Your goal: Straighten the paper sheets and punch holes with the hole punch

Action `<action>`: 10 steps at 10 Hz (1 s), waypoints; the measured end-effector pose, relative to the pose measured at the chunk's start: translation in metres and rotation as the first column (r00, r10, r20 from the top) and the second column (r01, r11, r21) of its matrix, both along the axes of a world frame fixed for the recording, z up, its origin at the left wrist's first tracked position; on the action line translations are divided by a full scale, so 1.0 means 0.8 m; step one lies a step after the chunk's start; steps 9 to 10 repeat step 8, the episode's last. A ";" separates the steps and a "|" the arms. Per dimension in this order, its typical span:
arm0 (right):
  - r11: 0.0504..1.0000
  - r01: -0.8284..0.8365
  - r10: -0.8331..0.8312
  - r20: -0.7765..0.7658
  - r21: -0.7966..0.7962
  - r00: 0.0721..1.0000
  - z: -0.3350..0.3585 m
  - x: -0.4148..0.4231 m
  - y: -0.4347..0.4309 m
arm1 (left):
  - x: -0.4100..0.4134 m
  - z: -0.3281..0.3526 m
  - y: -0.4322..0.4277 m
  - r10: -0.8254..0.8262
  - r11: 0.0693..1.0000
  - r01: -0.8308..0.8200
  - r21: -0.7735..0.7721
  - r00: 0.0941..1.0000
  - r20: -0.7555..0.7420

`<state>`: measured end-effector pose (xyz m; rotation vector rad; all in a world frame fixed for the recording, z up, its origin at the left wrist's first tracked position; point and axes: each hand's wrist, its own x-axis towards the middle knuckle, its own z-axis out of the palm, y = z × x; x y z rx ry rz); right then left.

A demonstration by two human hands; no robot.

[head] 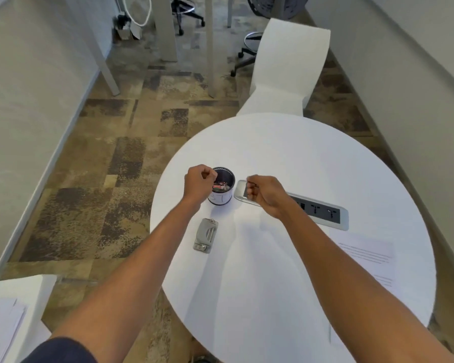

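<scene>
A grey metal hole punch (205,235) lies on the round white table (286,153), near its left edge. Printed paper sheets (370,260) lie flat at the table's right side. My left hand (199,185) hovers as a closed fist beside a black cup, above and beyond the punch. My right hand (265,193) is also a closed fist, held over the left end of a grey power strip. Neither fist shows anything inside it. Both hands are apart from the punch and the sheets.
A black cup (222,189) with small items stands between my hands. A grey power strip (323,212) is set in the table. A white chair (286,69) stands beyond the table. More paper sheets (3,326) lie on a white surface at the lower left.
</scene>
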<state>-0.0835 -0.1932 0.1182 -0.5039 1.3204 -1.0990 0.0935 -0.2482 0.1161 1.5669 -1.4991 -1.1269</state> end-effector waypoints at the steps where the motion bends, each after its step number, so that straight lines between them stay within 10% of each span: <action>1: 0.992 -0.124 0.120 -0.198 -0.007 0.973 0.011 0.020 -0.045 | 0.004 0.000 -0.024 -0.034 0.999 0.033 0.015 0.996 0.082; 5: 0.926 -0.371 0.295 -0.744 0.068 0.600 0.007 0.038 -0.098 | 0.003 -0.001 -0.042 -0.069 0.997 0.072 -0.006 0.976 0.207; 10: 0.958 -0.285 0.198 -0.773 0.024 0.603 0.002 0.021 -0.055 | -0.003 -0.007 -0.023 -0.107 0.992 0.119 -0.037 0.969 0.224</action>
